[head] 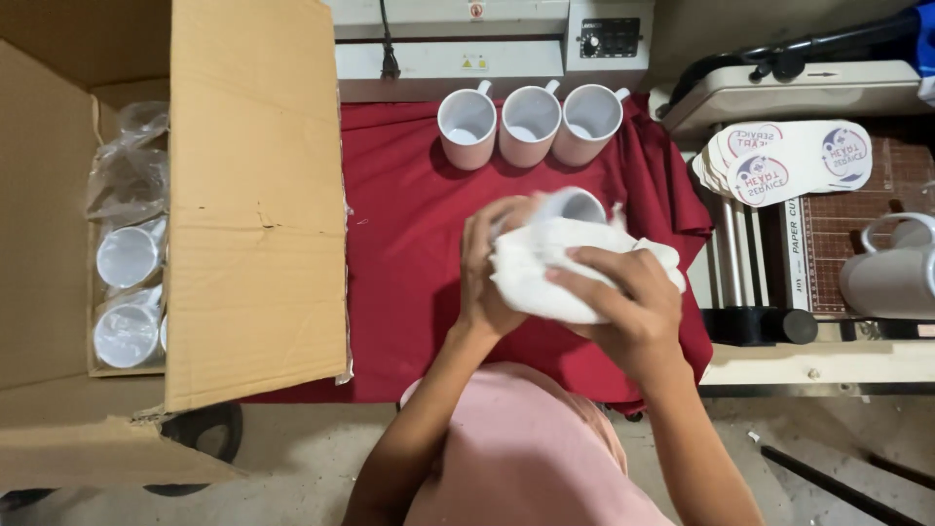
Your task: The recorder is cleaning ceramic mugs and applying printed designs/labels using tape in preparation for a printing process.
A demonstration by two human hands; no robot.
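we hold a white mug (573, 205) between our hands above the red cloth (409, 244): our left hand (492, 268) curled around its side, our right hand (628, 302) closed over a white rag (545, 268) pressed on it. three white mugs (531, 122) stand behind; an open cardboard box (253, 195) of mugs sits left.

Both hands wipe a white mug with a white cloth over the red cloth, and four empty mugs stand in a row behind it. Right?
Not quite: the head view shows three mugs in the row, not four. The rest holds: the left hand and right hand hold a white mug in a white cloth over the red cloth.
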